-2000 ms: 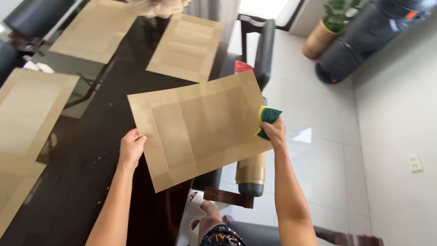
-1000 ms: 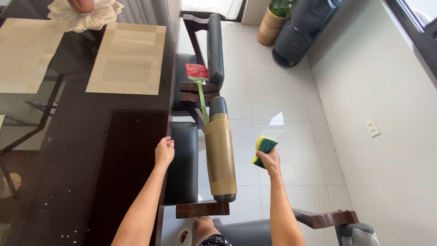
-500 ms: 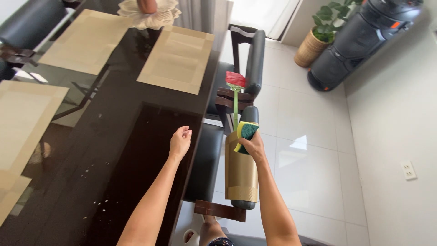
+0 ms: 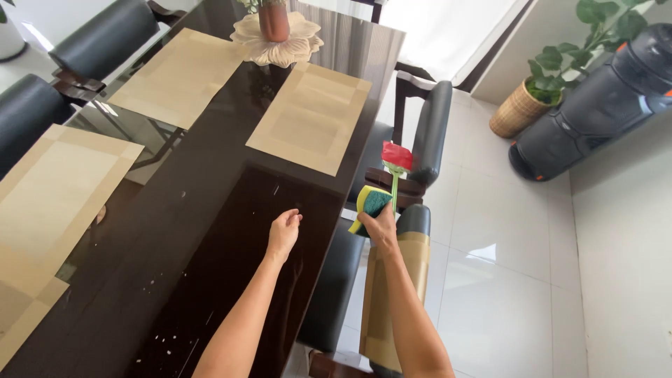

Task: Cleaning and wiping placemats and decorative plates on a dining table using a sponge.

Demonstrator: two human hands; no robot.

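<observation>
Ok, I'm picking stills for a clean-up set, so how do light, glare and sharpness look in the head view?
Head view: bright daylight from the far window; the dark glossy table reflects it in pale patches near the placemats; the floor tiles carry a bright sheen; both hands, the left hand and the right hand on the sponge, are sharp; straight edges lean from the wide lens.

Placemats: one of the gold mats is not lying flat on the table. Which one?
The mat draped over the chair back below the right hand; the other three mats lie flat on the dark table.

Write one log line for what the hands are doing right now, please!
left hand: empty, over dark table | right hand: gripping yellow-green sponge beside table edge | placemat: draped over chair back
</observation>
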